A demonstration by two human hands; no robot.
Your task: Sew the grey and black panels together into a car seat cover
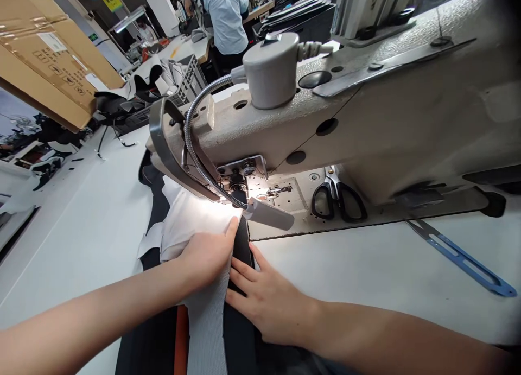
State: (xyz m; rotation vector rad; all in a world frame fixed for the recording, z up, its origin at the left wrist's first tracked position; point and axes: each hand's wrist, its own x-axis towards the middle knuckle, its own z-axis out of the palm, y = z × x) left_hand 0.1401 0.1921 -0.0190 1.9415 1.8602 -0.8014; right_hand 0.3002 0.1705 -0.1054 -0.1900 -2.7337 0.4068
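Under the lit needle area of the sewing machine [238, 185] lies a light grey, ribbed-looking fabric piece [207, 326] along a black fabric strip [240, 342]. My left hand [207, 255] is closed on the light fabric just in front of the presser foot, its thumb stretched toward the needle. Its other fingers are mostly hidden. To the right, my right hand [268, 293] lies flat with fingers apart, fingertips resting on the black strip beside the light piece's edge. White fabric [183, 217] spreads to the left of the needle, bright under the lamp [271, 215].
Black-handled scissors [338, 197] lie on the machine bed, and blue thread snips [468, 258] on the white table [366, 272]. Behind are a cardboard box [57, 55], a grey crate [189, 82] with fabric pieces, and a person in a light blue shirt [226, 17].
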